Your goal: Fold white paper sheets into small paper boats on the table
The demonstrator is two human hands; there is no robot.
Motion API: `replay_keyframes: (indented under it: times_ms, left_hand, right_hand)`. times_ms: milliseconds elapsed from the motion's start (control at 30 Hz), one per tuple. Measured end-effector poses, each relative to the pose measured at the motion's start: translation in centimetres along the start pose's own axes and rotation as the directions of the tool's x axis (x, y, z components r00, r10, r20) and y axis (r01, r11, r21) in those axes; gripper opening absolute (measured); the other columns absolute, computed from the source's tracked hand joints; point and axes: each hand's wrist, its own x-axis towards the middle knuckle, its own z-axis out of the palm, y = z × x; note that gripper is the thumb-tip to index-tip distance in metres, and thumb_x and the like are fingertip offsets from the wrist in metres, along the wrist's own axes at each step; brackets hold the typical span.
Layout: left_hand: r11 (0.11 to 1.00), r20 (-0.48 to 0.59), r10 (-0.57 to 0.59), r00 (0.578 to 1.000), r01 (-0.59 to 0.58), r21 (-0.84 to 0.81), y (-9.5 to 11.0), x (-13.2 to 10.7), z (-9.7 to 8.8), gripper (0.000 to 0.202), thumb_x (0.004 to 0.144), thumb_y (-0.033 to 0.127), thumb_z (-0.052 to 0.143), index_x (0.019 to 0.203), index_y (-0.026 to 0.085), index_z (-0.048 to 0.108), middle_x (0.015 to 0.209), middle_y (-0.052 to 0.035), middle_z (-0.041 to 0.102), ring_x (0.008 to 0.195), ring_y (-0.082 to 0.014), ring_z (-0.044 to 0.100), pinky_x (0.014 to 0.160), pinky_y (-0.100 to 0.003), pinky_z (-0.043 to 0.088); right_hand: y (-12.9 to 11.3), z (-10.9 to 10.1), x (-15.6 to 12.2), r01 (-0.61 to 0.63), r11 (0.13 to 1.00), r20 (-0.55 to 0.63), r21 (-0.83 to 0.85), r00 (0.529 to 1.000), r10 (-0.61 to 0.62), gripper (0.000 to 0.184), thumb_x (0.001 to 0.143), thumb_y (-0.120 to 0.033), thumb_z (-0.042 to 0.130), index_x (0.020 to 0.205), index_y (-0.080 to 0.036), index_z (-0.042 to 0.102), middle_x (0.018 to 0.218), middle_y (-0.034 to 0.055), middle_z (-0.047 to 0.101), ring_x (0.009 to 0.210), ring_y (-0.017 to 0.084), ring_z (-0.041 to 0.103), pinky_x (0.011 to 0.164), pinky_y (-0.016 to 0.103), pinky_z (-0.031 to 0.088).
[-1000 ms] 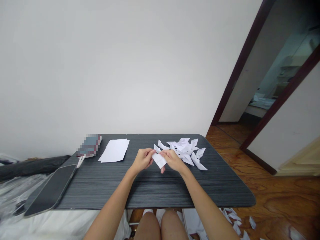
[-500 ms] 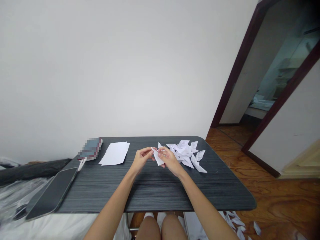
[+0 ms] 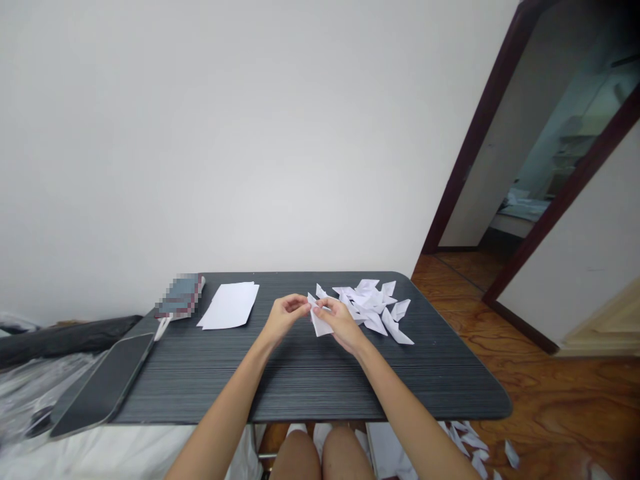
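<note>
A small piece of folded white paper [image 3: 321, 326] is held up over the middle of the dark table, between my two hands. My right hand [image 3: 340, 321] grips it from the right, thumb laid on its face. At the paper's upper left edge, my left hand [image 3: 286, 316] pinches with thumb and fingertips. A pile of folded white paper pieces [image 3: 370, 303] lies just beyond and to the right of my right hand. Farther left rests a short stack of flat white sheets [image 3: 231, 305].
The dark wood-grain table [image 3: 210, 380] stands against a white wall. On its left are a blurred-out notebook-like item [image 3: 181, 295] and a dark flat tablet-like object [image 3: 103, 387]. More folded papers [image 3: 470, 440] are on the wooden floor at lower right. A doorway opens at right.
The folded paper has turned slightly between my hands, and more of its lower part shows. My fingers have shifted a little on it; both hands stay in nearly the same place.
</note>
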Motion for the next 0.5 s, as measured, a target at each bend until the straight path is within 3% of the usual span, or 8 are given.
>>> replay_keyframes:
  times_ms: [167, 267, 333, 433, 500]
  left_hand:
    - [0.991, 0.066, -0.050, 0.997, 0.042, 0.123, 0.4, -0.3, -0.5, 0.025, 0.067, 0.034, 0.060, 0.067, 0.011, 0.049, 0.062, 0.0019, 0.053, 0.054, -0.0071, 0.049, 0.052, -0.018, 0.038]
    - [0.950, 0.055, -0.026, 0.998, 0.008, 0.311, 0.1, -1.5, -1.3, 0.022, 0.069, 0.032, 0.057, 0.076, 0.013, 0.048, 0.062, 0.0035, 0.049, 0.050, -0.0058, 0.045, 0.049, -0.017, 0.036]
    - [0.878, 0.064, 0.022, 0.998, -0.050, 0.476, -0.4, -2.7, -1.9, 0.023, 0.071, 0.027, 0.055, 0.088, 0.015, 0.047, 0.063, 0.0043, 0.048, 0.051, -0.0067, 0.046, 0.051, -0.019, 0.038]
    - [0.696, 0.214, 0.093, 0.972, -0.218, 0.685, -0.9, -4.6, -2.6, 0.018, 0.074, 0.021, 0.050, 0.092, 0.017, 0.052, 0.080, -0.0018, 0.053, 0.068, -0.0116, 0.052, 0.066, -0.026, 0.042]
    - [0.574, 0.353, 0.111, 0.929, -0.350, 0.740, -0.8, -5.6, -3.0, 0.016, 0.076, 0.023, 0.049, 0.089, 0.018, 0.057, 0.098, -0.0060, 0.052, 0.087, -0.0163, 0.051, 0.078, -0.031, 0.039]
  right_hand:
    - [0.4, -0.1, 0.0, 0.044, 0.990, 0.015, -0.132, 0.999, -0.042, 0.026, 0.065, -0.036, 0.060, 0.064, -0.015, 0.045, 0.061, -0.0030, 0.048, 0.058, 0.008, 0.046, 0.055, 0.020, 0.036]
    - [1.2, 0.2, -0.3, 0.031, 0.968, 0.060, -0.248, 0.998, -0.017, 0.020, 0.066, -0.030, 0.058, 0.072, -0.016, 0.044, 0.058, -0.0055, 0.046, 0.050, 0.007, 0.042, 0.049, 0.019, 0.033]
    - [1.9, 0.5, -0.7, 0.057, 0.930, 0.100, -0.364, 0.995, -0.022, 0.017, 0.067, -0.024, 0.056, 0.078, -0.018, 0.045, 0.057, -0.0064, 0.046, 0.047, 0.006, 0.041, 0.047, 0.018, 0.032]
    - [2.5, 1.0, -1.4, 0.164, 0.771, 0.150, -0.616, 0.985, -0.090, 0.004, 0.069, -0.017, 0.051, 0.073, -0.017, 0.050, 0.054, -0.0057, 0.044, 0.047, 0.007, 0.041, 0.049, 0.019, 0.033]
    - [2.6, 1.1, -1.8, 0.219, 0.624, 0.177, -0.750, 0.976, -0.129, 0.003, 0.070, -0.015, 0.051, 0.069, -0.016, 0.054, 0.056, -0.0033, 0.046, 0.052, 0.008, 0.044, 0.053, 0.021, 0.034]
